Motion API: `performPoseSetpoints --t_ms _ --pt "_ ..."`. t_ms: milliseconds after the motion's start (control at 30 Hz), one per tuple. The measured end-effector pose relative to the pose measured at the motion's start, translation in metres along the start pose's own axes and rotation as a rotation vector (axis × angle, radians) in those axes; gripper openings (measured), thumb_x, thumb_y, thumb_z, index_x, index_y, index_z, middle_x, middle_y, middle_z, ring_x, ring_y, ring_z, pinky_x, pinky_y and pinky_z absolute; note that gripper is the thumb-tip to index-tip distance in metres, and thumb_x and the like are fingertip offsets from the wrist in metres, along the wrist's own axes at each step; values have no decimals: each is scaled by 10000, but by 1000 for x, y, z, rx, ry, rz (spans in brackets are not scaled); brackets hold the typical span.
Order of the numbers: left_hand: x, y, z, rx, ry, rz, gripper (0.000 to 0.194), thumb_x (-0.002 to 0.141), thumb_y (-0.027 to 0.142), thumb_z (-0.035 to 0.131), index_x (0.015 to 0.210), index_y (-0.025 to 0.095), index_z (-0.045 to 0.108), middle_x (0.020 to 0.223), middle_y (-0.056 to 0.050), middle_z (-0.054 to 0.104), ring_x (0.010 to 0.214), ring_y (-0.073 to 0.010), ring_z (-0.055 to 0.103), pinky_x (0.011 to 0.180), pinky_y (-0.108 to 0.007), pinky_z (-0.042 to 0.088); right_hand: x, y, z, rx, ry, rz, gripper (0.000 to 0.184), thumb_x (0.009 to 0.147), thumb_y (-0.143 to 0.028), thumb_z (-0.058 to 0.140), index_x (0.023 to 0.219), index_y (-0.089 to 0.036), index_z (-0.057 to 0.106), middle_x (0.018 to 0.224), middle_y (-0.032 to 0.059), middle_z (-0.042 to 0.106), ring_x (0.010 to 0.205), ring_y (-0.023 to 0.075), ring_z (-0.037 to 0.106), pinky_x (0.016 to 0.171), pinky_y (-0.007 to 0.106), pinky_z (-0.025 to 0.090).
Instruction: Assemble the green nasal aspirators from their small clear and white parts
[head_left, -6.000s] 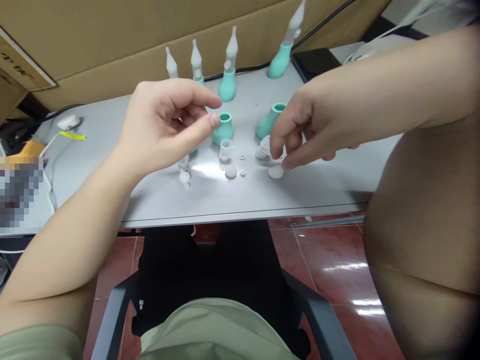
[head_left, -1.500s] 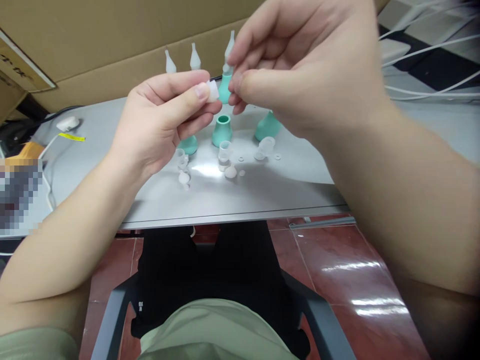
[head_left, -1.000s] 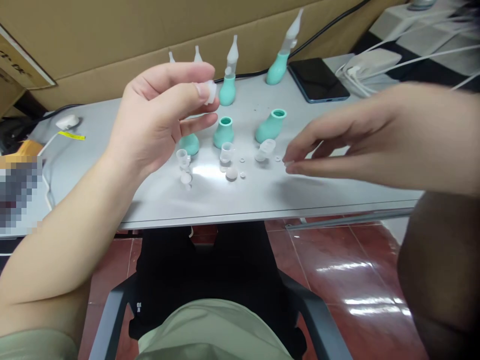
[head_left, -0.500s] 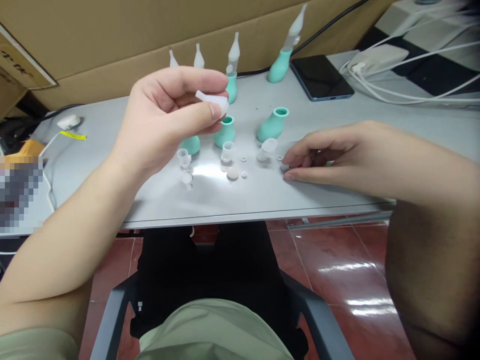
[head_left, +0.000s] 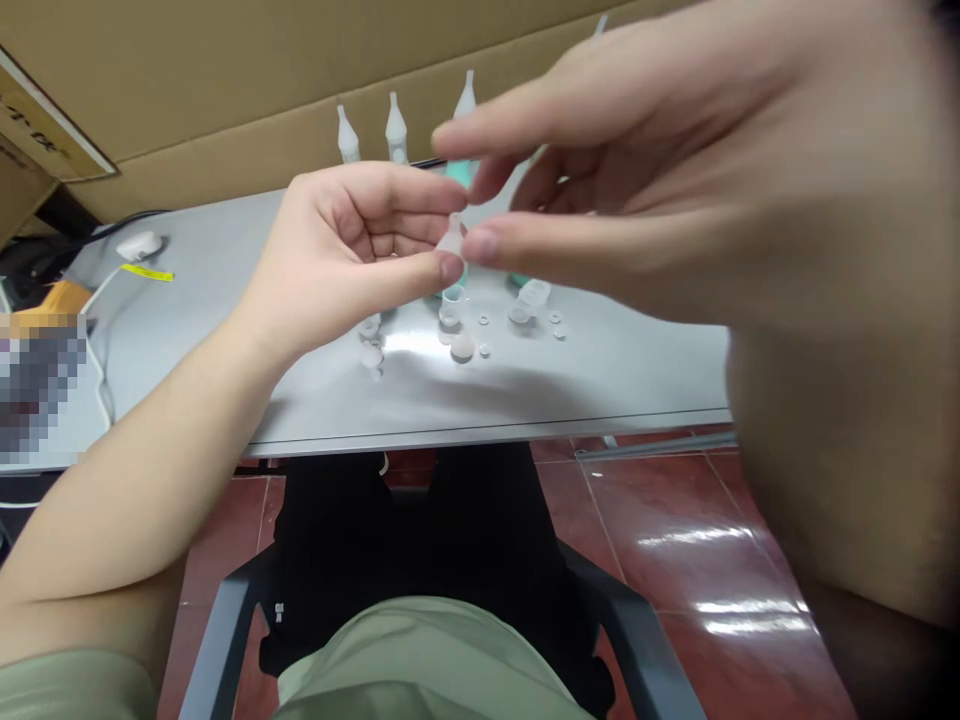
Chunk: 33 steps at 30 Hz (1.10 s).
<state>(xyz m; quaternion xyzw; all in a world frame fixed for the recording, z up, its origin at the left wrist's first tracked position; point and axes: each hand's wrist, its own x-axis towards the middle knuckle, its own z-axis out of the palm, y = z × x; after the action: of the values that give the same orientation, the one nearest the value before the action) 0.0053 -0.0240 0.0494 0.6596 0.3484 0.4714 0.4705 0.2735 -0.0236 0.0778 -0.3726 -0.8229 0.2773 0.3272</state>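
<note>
My left hand (head_left: 360, 235) holds a small white nozzle tip (head_left: 452, 237) over the table, its narrow end pointing up, with the thumb against its wide part. My right hand (head_left: 600, 170) is slightly blurred beside it, thumb and fingers apart. Its thumb tip is at the nozzle; whether it touches I cannot tell. Below lie a clear plastic connector (head_left: 452, 305), a second clear connector (head_left: 531, 297), a white round disc (head_left: 462, 347), a tiny ring (head_left: 555, 317) and a tiny disc (head_left: 559, 334). The teal bulbs behind are mostly hidden by my hands.
Several assembled teal bulbs with white nozzles (head_left: 396, 130) stand at the back, before a cardboard wall (head_left: 225, 80). A white plug-like piece (head_left: 139, 245) and a cable with a yellow tag (head_left: 147, 272) lie at left. The table's front edge (head_left: 480, 437) faces my lap.
My right hand has left the tiny disc on the table and moved up and left to my left hand. The nozzle in my left hand has turned from lying sideways to narrow end up.
</note>
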Motion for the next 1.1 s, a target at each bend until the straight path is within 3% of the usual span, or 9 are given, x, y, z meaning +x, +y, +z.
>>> performPoseSetpoints --t_ms 100,233,367,533,633,733,867,1000,1100 --pt "1 3 0 1 -42 -26 347 795 220 1214 1057 254 990 1093 -66 977 1236 -387 983 1173 -551 850 7 -13 14 -204 112 -129 98 1180 -322 936 1176 -329 1033 1012 -30 830 983 196 799 965 335 742" --pt "1 4 -3 9 -36 -9 464 729 439 1305 1054 294 1007 1185 -97 990 1261 -418 951 1150 -574 839 -8 5 13 -125 189 -166 177 1183 -421 896 1170 -329 1047 1010 -26 890 917 217 832 825 381 681" --pt "-4 -1 -3 111 -12 94 389 849 667 1229 1055 407 1027 1170 -33 985 1141 -344 901 1115 -583 803 -39 28 4 -90 315 -65 171 1069 -443 1015 1087 -275 1039 1000 40 932 858 258 817 771 463 644" --pt "-3 -15 -5 137 17 168 465 879 781 1182 1073 397 1005 1155 -21 989 1181 -339 912 1080 -595 808 -68 44 3 -175 117 62 68 1089 -348 942 1082 -307 996 954 38 910 790 241 764 775 476 604" --pt "0 -8 -11 339 3 149 528 1059 776 977 1283 298 968 1269 -2 995 1257 -284 969 1065 -451 816 -73 55 10 -234 109 29 137 1148 -346 917 1058 -267 983 873 1 857 749 174 707 765 400 556" --pt "2 13 -16 651 -150 9 686 1178 672 643 1639 200 830 1516 41 941 1429 -210 948 1126 -339 762 -75 65 16 -307 140 -24 271 1229 -399 909 1050 -208 980 784 -45 781 675 93 601 730 310 481" --pt "5 35 -19 920 -198 -150 822 1218 654 423 1853 209 693 1746 -11 854 1560 -244 891 1107 -305 747 -77 73 18 -361 160 -143 237 1266 -318 891 1085 -178 954 782 -86 747 595 45 473 691 271 433" --pt "-1 37 -15 929 -175 -110 770 1239 646 435 1711 159 799 1668 -20 897 1511 -246 903 1037 -252 749 -89 68 21 -422 214 -272 244 1322 -384 845 1274 -156 918 1016 -19 829 720 69 581 728 280 462" --pt "-8 34 -2 1004 -141 -28 790 1221 684 394 1449 128 906 1540 29 943 1536 -209 868 945 -115 657 -121 56 29 -430 380 -202 174 1316 -358 870 1297 -186 884 1032 0 792 827 107 649 832 299 536"
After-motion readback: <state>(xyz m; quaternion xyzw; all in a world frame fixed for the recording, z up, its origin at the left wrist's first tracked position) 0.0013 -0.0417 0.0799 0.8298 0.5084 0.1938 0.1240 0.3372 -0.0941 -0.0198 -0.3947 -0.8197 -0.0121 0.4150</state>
